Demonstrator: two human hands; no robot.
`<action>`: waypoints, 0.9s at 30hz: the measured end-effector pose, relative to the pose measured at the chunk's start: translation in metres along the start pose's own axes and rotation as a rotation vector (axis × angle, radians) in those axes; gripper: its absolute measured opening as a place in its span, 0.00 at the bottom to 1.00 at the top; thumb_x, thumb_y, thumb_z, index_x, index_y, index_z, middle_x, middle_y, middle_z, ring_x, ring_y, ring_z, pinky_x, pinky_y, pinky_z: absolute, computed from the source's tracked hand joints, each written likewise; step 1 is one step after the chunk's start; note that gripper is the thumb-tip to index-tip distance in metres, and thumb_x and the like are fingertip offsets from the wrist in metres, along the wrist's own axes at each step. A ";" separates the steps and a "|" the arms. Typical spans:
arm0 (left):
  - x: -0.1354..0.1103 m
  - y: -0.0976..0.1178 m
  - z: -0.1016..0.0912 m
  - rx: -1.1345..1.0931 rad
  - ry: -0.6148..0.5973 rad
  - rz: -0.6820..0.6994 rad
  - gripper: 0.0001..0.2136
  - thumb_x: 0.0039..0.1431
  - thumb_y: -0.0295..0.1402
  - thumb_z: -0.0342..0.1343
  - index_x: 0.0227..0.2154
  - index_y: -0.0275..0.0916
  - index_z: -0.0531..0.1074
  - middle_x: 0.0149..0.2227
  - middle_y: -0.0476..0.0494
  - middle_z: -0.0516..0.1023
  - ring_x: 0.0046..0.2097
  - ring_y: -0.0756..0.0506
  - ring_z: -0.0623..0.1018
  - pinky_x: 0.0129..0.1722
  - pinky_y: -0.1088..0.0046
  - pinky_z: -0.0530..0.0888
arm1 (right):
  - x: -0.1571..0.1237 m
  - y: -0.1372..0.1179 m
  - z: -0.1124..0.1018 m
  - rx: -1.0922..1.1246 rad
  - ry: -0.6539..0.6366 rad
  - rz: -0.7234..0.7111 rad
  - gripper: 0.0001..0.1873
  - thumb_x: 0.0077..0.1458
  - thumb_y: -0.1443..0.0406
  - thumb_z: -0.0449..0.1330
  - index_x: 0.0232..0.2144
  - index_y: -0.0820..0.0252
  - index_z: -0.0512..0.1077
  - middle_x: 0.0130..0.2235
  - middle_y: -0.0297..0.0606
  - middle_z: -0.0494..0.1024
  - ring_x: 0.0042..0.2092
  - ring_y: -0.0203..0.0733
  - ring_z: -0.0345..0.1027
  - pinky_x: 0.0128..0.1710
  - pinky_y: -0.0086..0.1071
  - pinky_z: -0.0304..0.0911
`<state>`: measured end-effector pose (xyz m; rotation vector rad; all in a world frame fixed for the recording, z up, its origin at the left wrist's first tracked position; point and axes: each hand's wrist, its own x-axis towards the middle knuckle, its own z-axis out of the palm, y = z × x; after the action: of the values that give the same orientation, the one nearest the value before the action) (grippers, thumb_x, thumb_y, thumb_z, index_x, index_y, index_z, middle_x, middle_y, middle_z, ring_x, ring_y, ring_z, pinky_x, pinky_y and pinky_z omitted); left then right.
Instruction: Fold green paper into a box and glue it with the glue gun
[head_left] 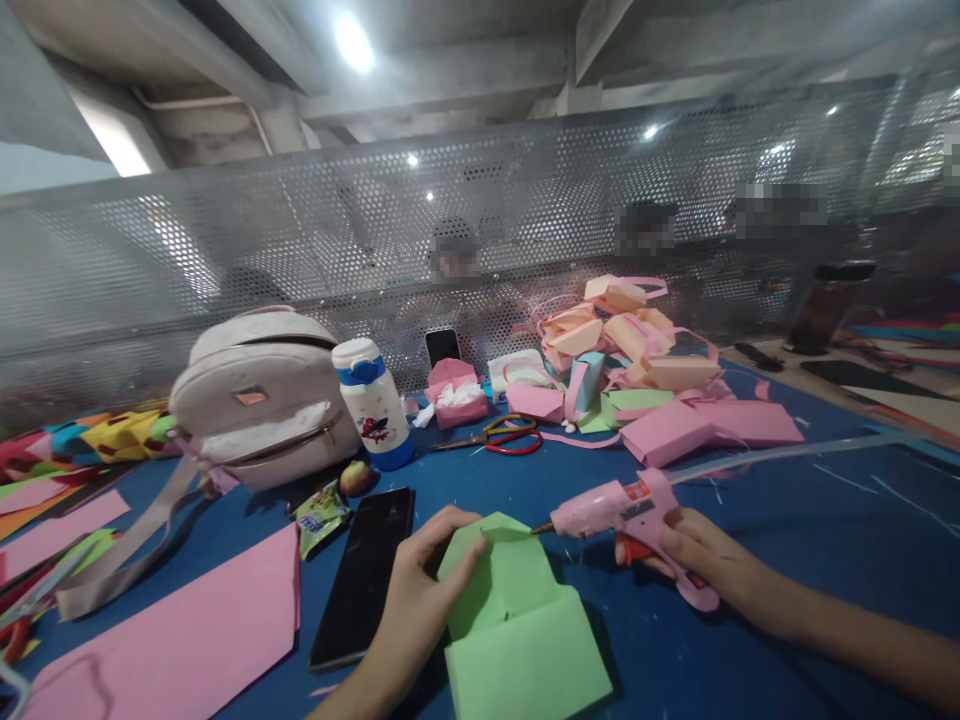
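A folded green paper piece [521, 625] lies on the blue table [787, 520] in front of me. My left hand [420, 590] grips its left edge, thumb on top and fingers curled under the raised flap. My right hand [694, 555] is closed around the handle of a pink glue gun [626, 510], with a finger at the orange trigger. The gun's nozzle touches the top flap of the green paper. A clear glue stick juts out of the gun's back toward the right.
A black phone [364, 575] lies left of my left hand, a pink sheet [180, 630] further left. Behind stand a beige backpack [259, 395], a white bottle [375, 400], scissors [499, 435] and a pile of pink paper boxes [645, 370]. A perforated metal screen [375, 230] closes the far edge.
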<state>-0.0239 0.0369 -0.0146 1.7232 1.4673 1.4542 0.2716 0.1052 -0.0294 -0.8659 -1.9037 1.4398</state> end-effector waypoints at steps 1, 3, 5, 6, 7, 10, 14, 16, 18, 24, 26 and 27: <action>0.000 0.000 0.000 -0.005 -0.004 0.001 0.07 0.55 0.36 0.61 0.29 0.39 0.80 0.30 0.46 0.79 0.33 0.46 0.78 0.31 0.77 0.73 | 0.000 -0.001 0.000 0.001 -0.004 -0.002 0.36 0.57 0.38 0.49 0.37 0.62 0.79 0.24 0.32 0.60 0.26 0.36 0.53 0.28 0.31 0.56; 0.000 0.001 0.000 -0.011 -0.017 0.005 0.07 0.56 0.36 0.60 0.27 0.38 0.79 0.29 0.46 0.78 0.31 0.47 0.77 0.30 0.78 0.72 | 0.001 -0.003 0.001 0.006 -0.004 -0.003 0.35 0.58 0.38 0.49 0.37 0.62 0.79 0.25 0.33 0.61 0.26 0.36 0.54 0.29 0.31 0.56; 0.000 0.002 0.000 -0.013 -0.026 0.009 0.08 0.56 0.36 0.60 0.26 0.37 0.78 0.28 0.46 0.77 0.31 0.47 0.76 0.30 0.78 0.71 | 0.001 -0.004 0.000 0.007 -0.001 -0.008 0.35 0.59 0.39 0.49 0.38 0.62 0.79 0.26 0.34 0.63 0.27 0.36 0.55 0.30 0.31 0.57; 0.000 0.002 0.000 -0.013 -0.026 0.008 0.08 0.56 0.36 0.60 0.26 0.37 0.78 0.28 0.46 0.77 0.31 0.47 0.76 0.30 0.78 0.71 | 0.000 -0.003 0.000 0.002 0.001 -0.009 0.36 0.59 0.38 0.48 0.38 0.62 0.79 0.27 0.35 0.64 0.28 0.37 0.55 0.30 0.31 0.57; 0.000 0.002 0.000 -0.013 -0.025 0.006 0.08 0.56 0.36 0.60 0.26 0.37 0.77 0.28 0.46 0.77 0.31 0.48 0.76 0.30 0.78 0.71 | 0.000 -0.003 0.000 -0.007 0.004 -0.006 0.36 0.58 0.38 0.48 0.38 0.62 0.79 0.26 0.34 0.63 0.28 0.36 0.55 0.29 0.31 0.57; 0.000 0.001 0.000 -0.014 -0.023 -0.001 0.08 0.57 0.36 0.60 0.26 0.37 0.77 0.28 0.47 0.77 0.31 0.48 0.75 0.30 0.78 0.70 | 0.000 0.000 -0.001 -0.042 0.018 0.011 0.35 0.57 0.38 0.50 0.36 0.62 0.79 0.24 0.32 0.61 0.26 0.36 0.54 0.28 0.30 0.58; 0.000 0.001 0.000 -0.005 -0.031 0.000 0.09 0.57 0.36 0.59 0.26 0.37 0.75 0.28 0.47 0.76 0.31 0.48 0.75 0.30 0.78 0.70 | -0.001 0.000 -0.001 -0.074 0.058 0.037 0.37 0.55 0.36 0.51 0.34 0.62 0.80 0.25 0.33 0.63 0.27 0.36 0.56 0.29 0.31 0.61; 0.000 0.001 0.000 0.000 -0.024 0.002 0.09 0.57 0.36 0.59 0.25 0.37 0.75 0.28 0.47 0.75 0.31 0.48 0.75 0.30 0.78 0.70 | -0.002 -0.002 0.000 -0.082 0.084 0.061 0.38 0.53 0.35 0.51 0.35 0.62 0.80 0.26 0.34 0.64 0.28 0.37 0.58 0.30 0.32 0.61; -0.001 0.002 0.000 0.003 -0.021 0.001 0.09 0.57 0.36 0.59 0.25 0.37 0.75 0.27 0.47 0.75 0.30 0.48 0.74 0.30 0.78 0.69 | -0.002 -0.004 0.001 -0.085 0.102 0.074 0.38 0.53 0.35 0.52 0.35 0.63 0.80 0.26 0.34 0.64 0.28 0.37 0.57 0.30 0.32 0.61; -0.002 0.002 -0.001 0.007 -0.021 -0.010 0.09 0.57 0.37 0.59 0.25 0.37 0.75 0.28 0.47 0.75 0.31 0.47 0.75 0.30 0.78 0.70 | -0.002 -0.003 -0.001 -0.083 0.060 0.061 0.38 0.53 0.36 0.52 0.34 0.64 0.79 0.25 0.31 0.60 0.26 0.35 0.53 0.28 0.30 0.58; -0.002 0.002 -0.001 0.013 -0.018 -0.008 0.09 0.57 0.37 0.59 0.26 0.37 0.75 0.28 0.47 0.75 0.31 0.47 0.75 0.30 0.77 0.70 | -0.002 -0.001 -0.001 -0.084 0.073 0.061 0.38 0.53 0.36 0.52 0.35 0.64 0.79 0.25 0.32 0.61 0.26 0.35 0.53 0.27 0.30 0.58; -0.002 0.001 -0.001 0.016 -0.013 -0.008 0.09 0.57 0.37 0.59 0.26 0.37 0.75 0.28 0.47 0.75 0.31 0.47 0.75 0.30 0.77 0.70 | -0.002 -0.001 -0.001 -0.086 0.081 0.059 0.37 0.54 0.36 0.52 0.35 0.64 0.79 0.25 0.32 0.61 0.26 0.35 0.53 0.27 0.30 0.58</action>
<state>-0.0239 0.0346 -0.0139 1.7315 1.4811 1.4282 0.2731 0.1043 -0.0287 -1.0128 -1.9055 1.3444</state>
